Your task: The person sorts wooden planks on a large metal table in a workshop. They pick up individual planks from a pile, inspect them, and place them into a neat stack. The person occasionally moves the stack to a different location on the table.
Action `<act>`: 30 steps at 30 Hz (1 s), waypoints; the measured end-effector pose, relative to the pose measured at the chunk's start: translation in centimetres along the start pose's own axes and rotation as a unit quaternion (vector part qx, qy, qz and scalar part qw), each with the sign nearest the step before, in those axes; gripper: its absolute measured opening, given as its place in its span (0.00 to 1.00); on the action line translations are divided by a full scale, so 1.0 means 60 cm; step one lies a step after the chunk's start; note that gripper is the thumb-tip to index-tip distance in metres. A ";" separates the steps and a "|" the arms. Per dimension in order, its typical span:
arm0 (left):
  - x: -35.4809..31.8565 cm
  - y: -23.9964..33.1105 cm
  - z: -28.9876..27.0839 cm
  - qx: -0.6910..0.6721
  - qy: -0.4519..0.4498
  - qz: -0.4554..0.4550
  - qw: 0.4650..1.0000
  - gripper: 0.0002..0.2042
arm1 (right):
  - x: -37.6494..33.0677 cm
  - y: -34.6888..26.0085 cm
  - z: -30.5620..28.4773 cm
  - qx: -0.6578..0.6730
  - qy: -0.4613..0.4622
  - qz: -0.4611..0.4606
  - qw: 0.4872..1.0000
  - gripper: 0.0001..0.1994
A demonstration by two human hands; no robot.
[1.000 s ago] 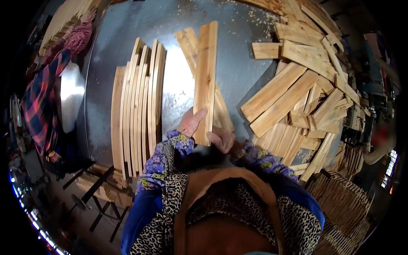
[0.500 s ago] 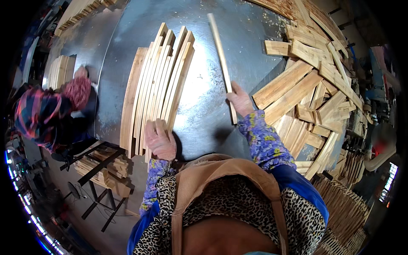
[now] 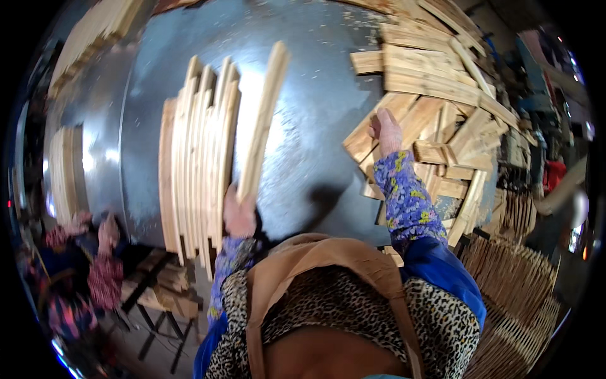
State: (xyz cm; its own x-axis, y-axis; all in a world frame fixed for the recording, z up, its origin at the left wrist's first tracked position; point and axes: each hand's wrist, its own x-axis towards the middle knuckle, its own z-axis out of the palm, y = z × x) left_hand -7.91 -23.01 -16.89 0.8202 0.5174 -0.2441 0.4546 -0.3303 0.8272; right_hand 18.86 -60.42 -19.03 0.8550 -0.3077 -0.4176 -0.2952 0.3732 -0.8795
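Note:
My left hand [image 3: 240,213] is closed round the lower end of a wooden slat [image 3: 265,117], which tilts slightly right at its far end. Just left of it, a row of wooden slats [image 3: 197,151] stands side by side on the metal table [image 3: 309,145], their ends uneven. My right hand [image 3: 387,132] is over the near side of a heap of loose boards [image 3: 435,72], with fingers half curled and thumb apart. Nothing shows in it.
At the left, a co-worker's hands [image 3: 107,230] are beside a small stack of slats [image 3: 66,170]. A longer stack [image 3: 95,38] lies at the far left corner. Stacked wood strips [image 3: 505,284] stand at the lower right, and a dark metal stand [image 3: 154,316] at the lower left.
The slat has passed from my right hand to my left, beside the row. My right hand has moved right to the loose boards. The view has shifted, and the co-worker has moved.

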 end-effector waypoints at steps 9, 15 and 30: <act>-0.095 -0.082 -0.116 0.322 -0.019 0.073 0.944 0.25 | 0.265 -0.063 0.056 -0.104 0.087 -0.012 0.991 0.36; -0.090 -0.037 -0.153 0.455 0.035 0.074 0.887 0.36 | 0.138 -0.093 0.219 -0.087 0.038 -0.014 0.995 0.26; -0.060 -0.060 -0.121 0.567 -0.007 0.110 0.816 0.45 | -0.023 -0.024 0.323 -0.574 -0.276 -0.398 0.660 0.31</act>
State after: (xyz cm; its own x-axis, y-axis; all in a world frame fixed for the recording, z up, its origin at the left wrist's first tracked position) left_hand -15.03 -17.95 -15.28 0.9258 0.3402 -0.1649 0.3179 -0.9365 -0.1478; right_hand 26.38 -43.55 -12.75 0.8657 0.4779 0.1489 0.4834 -0.7209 -0.4966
